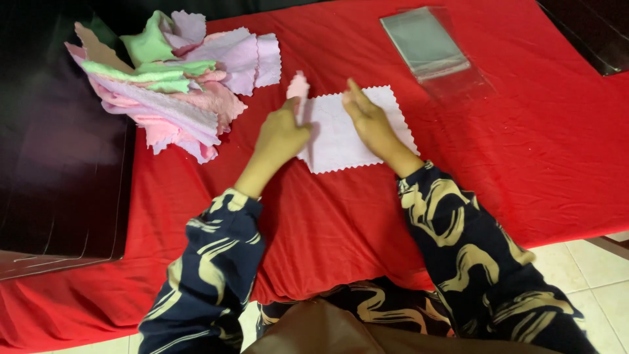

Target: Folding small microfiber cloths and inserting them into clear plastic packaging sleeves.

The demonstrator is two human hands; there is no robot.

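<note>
Fingers [293, 105] of the left hand [282, 134] pinch the pale cloth's [341, 134] lifted edge; the right hand [370, 121] presses flat, and the fold may skew.

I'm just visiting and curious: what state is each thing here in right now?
White cloth: lying flat on the red cover, left edge lifted.
Left hand: pinching the cloth's left edge.
Right hand: pressing the cloth down.
Cloth pile: heaped loosely, untouched.
Clear bags: stacked flat, untouched.
Red cover: spread out, wrinkled.
</note>
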